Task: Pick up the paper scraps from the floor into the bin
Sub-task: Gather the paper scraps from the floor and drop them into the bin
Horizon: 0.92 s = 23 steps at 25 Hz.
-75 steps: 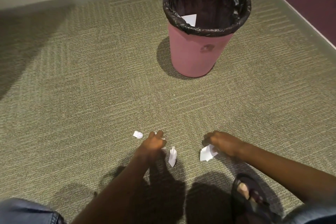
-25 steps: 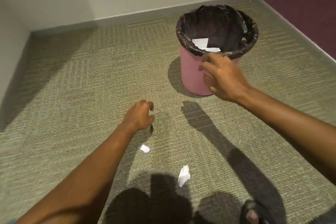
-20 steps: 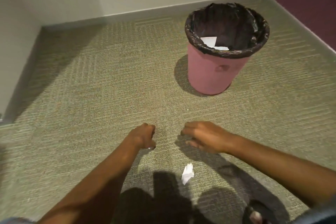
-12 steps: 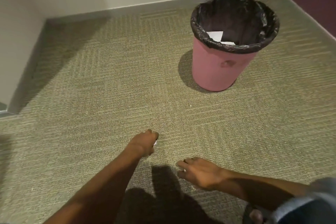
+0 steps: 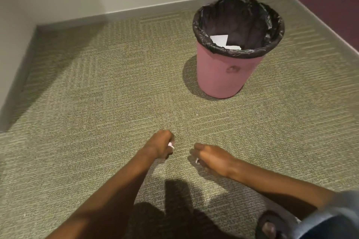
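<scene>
as left hand (image 5: 161, 146) and right hand (image 5: 211, 158) each pinch a white paper scrap (image 5: 171, 144), grasping seems done; next, lift both into the pink bin (image 5: 221, 75) at one o'clock.

no text readable; mark (image 5: 232, 69) on the bin (image 5: 215, 81) illegible.

Pink bin (image 5: 223, 75) upright, scraps (image 5: 219, 40) inside; scrap (image 5: 171, 144) in left hand (image 5: 159, 146).

Soft indoor light; dark shadows near bottom edge; corners blurred, warped.
</scene>
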Tool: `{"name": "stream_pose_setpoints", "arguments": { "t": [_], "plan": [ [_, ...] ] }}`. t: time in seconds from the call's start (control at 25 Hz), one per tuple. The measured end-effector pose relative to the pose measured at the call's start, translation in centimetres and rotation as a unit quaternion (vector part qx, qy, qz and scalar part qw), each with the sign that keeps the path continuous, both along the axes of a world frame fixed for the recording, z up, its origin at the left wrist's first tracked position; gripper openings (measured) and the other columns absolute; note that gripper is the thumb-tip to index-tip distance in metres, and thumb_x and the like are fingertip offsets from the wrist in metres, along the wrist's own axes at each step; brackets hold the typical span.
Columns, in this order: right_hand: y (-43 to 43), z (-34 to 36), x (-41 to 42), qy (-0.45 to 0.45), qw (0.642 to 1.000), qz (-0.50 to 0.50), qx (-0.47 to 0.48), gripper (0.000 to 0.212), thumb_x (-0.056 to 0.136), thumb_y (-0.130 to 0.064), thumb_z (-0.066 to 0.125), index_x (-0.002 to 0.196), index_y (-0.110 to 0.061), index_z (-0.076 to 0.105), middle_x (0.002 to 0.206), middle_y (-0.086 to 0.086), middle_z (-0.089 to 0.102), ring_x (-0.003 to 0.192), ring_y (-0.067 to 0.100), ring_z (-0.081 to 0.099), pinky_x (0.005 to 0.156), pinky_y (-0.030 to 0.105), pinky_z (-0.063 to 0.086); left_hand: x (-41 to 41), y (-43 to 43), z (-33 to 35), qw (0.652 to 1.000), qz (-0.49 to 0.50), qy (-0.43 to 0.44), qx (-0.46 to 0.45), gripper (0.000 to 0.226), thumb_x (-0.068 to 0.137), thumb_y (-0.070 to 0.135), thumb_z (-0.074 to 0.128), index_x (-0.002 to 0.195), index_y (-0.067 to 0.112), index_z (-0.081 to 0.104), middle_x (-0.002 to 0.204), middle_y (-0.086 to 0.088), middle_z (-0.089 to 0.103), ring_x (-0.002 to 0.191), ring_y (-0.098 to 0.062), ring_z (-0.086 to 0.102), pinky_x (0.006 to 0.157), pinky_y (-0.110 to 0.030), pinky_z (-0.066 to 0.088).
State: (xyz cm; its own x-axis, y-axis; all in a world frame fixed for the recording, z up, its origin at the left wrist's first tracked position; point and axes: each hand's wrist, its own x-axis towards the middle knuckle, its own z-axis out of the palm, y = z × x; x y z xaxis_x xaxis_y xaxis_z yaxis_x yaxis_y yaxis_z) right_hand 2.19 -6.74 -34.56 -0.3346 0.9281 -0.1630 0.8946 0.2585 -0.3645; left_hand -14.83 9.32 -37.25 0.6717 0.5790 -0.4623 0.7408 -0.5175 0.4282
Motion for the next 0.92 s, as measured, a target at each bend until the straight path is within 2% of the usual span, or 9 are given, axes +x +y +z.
{"name": "stream_pose_setpoints", "arguments": {
  "t": [0.12, 0.2, 0.32, 0.4, 0.48, 0.52, 0.6, 0.72, 0.92],
  "plan": [
    [1.1, 3.4, 2.4, 0.055, 0.992, -0.11, 0.035, 0.019, 0.096, -0.043, 0.046, 0.086, -0.03, 0.054, 0.072, -0.001, 0.052, 0.048, 0.01, 0.045, 0.045, 0.024, 0.037, 3.4, 2.2, 4.2, 0.995, 0.013, -0.095, -0.021, 0.018, 0.077, 0.01, 0.078, 0.075, 0.022, 0.065, 0.075, 0.003, 0.065, 0.066, -0.011, 0.063, 0.058, -0.022, 0.045],
    [2.1, 6.0, 4.2, 0.099, 0.976, -0.178, 0.073, 0.014, 0.095, -0.03, 0.053, 0.081, -0.029, 0.051, 0.077, -0.001, 0.047, 0.059, 0.016, 0.044, 0.052, 0.032, 0.036, 6.1, 3.4, 8.0, 0.983, 0.035, -0.172, -0.046, 0.012, 0.077, 0.008, 0.079, 0.079, 0.014, 0.069, 0.071, 0.003, 0.066, 0.062, -0.009, 0.061, 0.057, -0.021, 0.046],
    [4.1, 10.9, 7.0, 0.139, 0.935, -0.28, 0.168, 0.009, 0.093, -0.017, 0.055, 0.084, -0.016, 0.053, 0.082, 0.004, 0.04, 0.068, 0.022, 0.035, 0.054, 0.041, 0.024, 9.5, 4.9, 13.7, 0.96, 0.059, -0.27, -0.048, 0.01, 0.077, 0.008, 0.078, 0.083, 0.005, 0.072, 0.074, -0.01, 0.07, 0.061, -0.017, 0.063, 0.061, -0.033, 0.055],
    [5.5, 14.5, 9.0, 0.12, 0.928, -0.28, 0.216, 0.004, 0.09, -0.004, 0.057, 0.089, -0.007, 0.059, 0.089, 0.008, 0.047, 0.076, 0.022, 0.044, 0.06, 0.03, 0.034, 11.8, 6.0, 17.0, 0.945, 0.06, -0.32, -0.031, 0.011, 0.077, 0.009, 0.079, 0.085, 0.006, 0.072, 0.075, -0.013, 0.072, 0.064, -0.025, 0.067, 0.065, -0.04, 0.057],
    [7.1, 17.4, 10.9, 0.079, 0.915, -0.289, 0.271, 0.012, 0.085, 0.004, 0.062, 0.094, -0.004, 0.065, 0.097, 0.009, 0.055, 0.085, 0.02, 0.055, 0.069, 0.024, 0.043, 14.3, 6.8, 19.7, 0.934, 0.043, -0.354, 0.001, 0.013, 0.077, 0.012, 0.08, 0.087, 0.009, 0.072, 0.076, -0.014, 0.072, 0.069, -0.032, 0.069, 0.067, -0.045, 0.059],
    [7.7, 18.6, 11.9, 0.062, 0.907, -0.29, 0.3, 0.017, 0.082, 0.005, 0.065, 0.095, -0.006, 0.065, 0.099, 0.007, 0.057, 0.084, 0.019, 0.057, 0.068, 0.021, 0.045, 15.6, 7.2, 20.9, 0.93, 0.031, -0.366, 0.025, 0.013, 0.077, 0.012, 0.08, 0.088, 0.01, 0.072, 0.076, -0.014, 0.072, 0.07, -0.032, 0.069, 0.067, -0.046, 0.059],
    [8.8, 20.0, 13.4, 0.04, 0.892, -0.297, 0.338, 0.018, 0.081, 0.005, 0.065, 0.094, -0.008, 0.065, 0.098, 0.004, 0.057, 0.081, 0.016, 0.056, 0.063, 0.014, 0.041, 18.1, 7.7, 22.8, 0.921, 0.015, -0.383, 0.071, 0.014, 0.076, 0.014, 0.08, 0.087, 0.01, 0.072, 0.076, -0.011, 0.072, 0.07, -0.03, 0.069, 0.064, -0.041, 0.057],
    [10.3, 20.4, 15.3, 0.023, 0.887, -0.308, 0.343, 0.016, 0.083, 0.003, 0.062, 0.091, -0.01, 0.066, 0.097, 0.004, 0.057, 0.081, 0.015, 0.054, 0.063, 0.021, 0.041, 21.2, 8.5, 24.2, 0.921, -0.012, -0.364, 0.139, 0.013, 0.077, 0.02, 0.08, 0.085, 0.012, 0.073, 0.074, -0.002, 0.069, 0.064, -0.017, 0.062, 0.059, -0.031, 0.048],
    [12.0, 19.5, 17.8, -0.001, 0.886, -0.32, 0.335, 0.012, 0.083, 0.001, 0.062, 0.089, -0.009, 0.066, 0.097, 0.005, 0.058, 0.083, 0.02, 0.056, 0.066, 0.032, 0.048, 24.0, 10.3, 23.5, 0.939, -0.018, -0.286, 0.192, 0.023, 0.077, 0.021, 0.081, 0.097, 0.013, 0.072, 0.088, -0.002, 0.068, 0.085, -0.019, 0.064, 0.073, -0.03, 0.051]
  ]
}}
